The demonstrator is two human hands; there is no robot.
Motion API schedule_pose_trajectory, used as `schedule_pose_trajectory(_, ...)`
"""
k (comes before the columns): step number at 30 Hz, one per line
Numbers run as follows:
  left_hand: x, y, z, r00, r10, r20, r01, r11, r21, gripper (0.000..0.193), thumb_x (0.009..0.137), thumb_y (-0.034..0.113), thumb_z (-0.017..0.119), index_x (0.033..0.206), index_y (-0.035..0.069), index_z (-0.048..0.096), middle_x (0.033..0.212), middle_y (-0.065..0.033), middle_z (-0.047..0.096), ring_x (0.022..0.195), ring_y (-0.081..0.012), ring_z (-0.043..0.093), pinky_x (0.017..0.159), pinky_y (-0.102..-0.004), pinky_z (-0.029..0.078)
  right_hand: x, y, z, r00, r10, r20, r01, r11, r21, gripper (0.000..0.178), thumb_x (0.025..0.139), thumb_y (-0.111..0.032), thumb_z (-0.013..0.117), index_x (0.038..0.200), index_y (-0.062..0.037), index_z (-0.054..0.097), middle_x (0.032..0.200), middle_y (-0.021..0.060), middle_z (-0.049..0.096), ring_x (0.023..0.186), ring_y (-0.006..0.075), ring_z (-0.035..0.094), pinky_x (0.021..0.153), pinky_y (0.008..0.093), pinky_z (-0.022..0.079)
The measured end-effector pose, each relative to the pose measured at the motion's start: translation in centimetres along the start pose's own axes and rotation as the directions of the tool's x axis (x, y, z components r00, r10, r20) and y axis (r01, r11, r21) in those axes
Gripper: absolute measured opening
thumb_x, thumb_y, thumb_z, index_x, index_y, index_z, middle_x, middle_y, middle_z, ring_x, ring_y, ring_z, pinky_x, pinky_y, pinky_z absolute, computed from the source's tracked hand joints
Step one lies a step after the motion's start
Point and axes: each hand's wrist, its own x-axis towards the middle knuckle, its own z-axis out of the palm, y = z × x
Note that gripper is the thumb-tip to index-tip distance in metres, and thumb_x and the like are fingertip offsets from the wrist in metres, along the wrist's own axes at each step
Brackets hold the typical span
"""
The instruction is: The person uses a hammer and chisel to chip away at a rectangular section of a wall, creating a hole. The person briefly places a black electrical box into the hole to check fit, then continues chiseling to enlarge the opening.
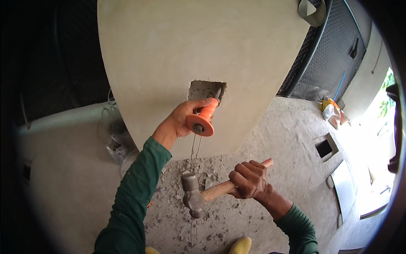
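My left hand [179,117] is wrapped round the orange grip of a chisel [207,111], just below a rectangular hole [202,89] cut in the plastered wall [203,42]. The chisel's steel shank reaches up into the hole; its tip is hard to make out. A round orange guard and the grey striking end face me. Lower and to the right, my right hand [249,180] grips the wooden handle of a ball-peen hammer [193,195]. The hammer's head is below the chisel, apart from it, over the rubble. Two thin wires or cords hang down the wall below the chisel.
Broken rubble [177,224] litters the concrete floor at the wall's foot, near my yellow boots [241,245]. Clear plastic bags [120,146] lie left. To the right are a square floor opening [325,147], a flat panel [343,190] and some bags [332,112]. Dark mesh screens flank the wall.
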Motion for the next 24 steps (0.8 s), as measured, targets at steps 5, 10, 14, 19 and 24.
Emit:
schedule_pose_trajectory(5,0.3,1.0,-0.2,0.999,-0.044,0.002,0.044,0.999,0.023,0.057,0.098,0.041,0.068,0.137,0.0,0.058,0.089,-0.0045,0.066,0.068,-0.0143,0.065,0.065,-0.0321,0.057,2.1,0.0,-0.1,0.834,0.52,0.184,-0.513,0.854,-0.087,0.037,0.093,-0.04,0.071,0.084,-0.0094,0.053,0.068,0.0099,0.054,0.054,0.0298,0.058,0.049,0.0425,0.045)
schedule_pose_trajectory(10,-0.7,-0.7,0.2,0.999,0.044,0.025,-0.046,0.997,0.07,0.044,0.096,0.04,0.072,0.118,0.002,0.063,0.089,-0.0076,0.068,0.07,-0.0169,0.069,0.064,-0.0333,0.059,1.9,-2.5,-1.1,0.912,0.386,0.139,-0.395,0.918,0.045,0.04,0.089,-0.041,0.076,0.08,-0.0094,0.052,0.067,0.0069,0.052,0.054,0.0281,0.058,0.049,0.0402,0.045)
schedule_pose_trajectory(14,-1.7,-1.6,0.3,0.999,0.015,-0.044,-0.014,1.0,0.02,0.045,0.095,0.038,0.074,0.116,0.0,0.062,0.09,-0.0094,0.068,0.07,-0.0188,0.069,0.063,-0.034,0.06,0.5,-3.5,-1.6,0.943,0.281,0.177,-0.295,0.953,0.062,0.041,0.084,-0.044,0.078,0.079,-0.0114,0.053,0.067,0.0031,0.048,0.056,0.0233,0.058,0.05,0.0376,0.045)
schedule_pose_trajectory(19,-1.4,-1.9,0.6,0.998,0.046,-0.043,-0.046,0.999,0.005,0.045,0.095,0.037,0.074,0.117,0.0,0.062,0.09,-0.0095,0.067,0.073,-0.0173,0.067,0.065,-0.0335,0.06,-0.2,-3.1,-1.6,0.975,0.175,0.134,-0.181,0.983,0.036,0.04,0.083,-0.044,0.078,0.078,-0.0127,0.053,0.067,0.0019,0.047,0.056,0.022,0.058,0.051,0.0367,0.045)
schedule_pose_trajectory(24,-0.7,-1.4,-0.1,0.998,-0.014,-0.068,0.014,1.0,0.005,0.045,0.096,0.038,0.073,0.119,0.001,0.062,0.089,-0.0087,0.067,0.075,-0.0166,0.067,0.065,-0.0331,0.059,0.4,-2.2,-1.0,0.956,0.286,0.062,-0.289,0.956,0.04,0.043,0.087,-0.042,0.076,0.077,-0.0093,0.051,0.062,0.0074,0.048,0.049,0.0282,0.054,0.046,0.0403,0.042)
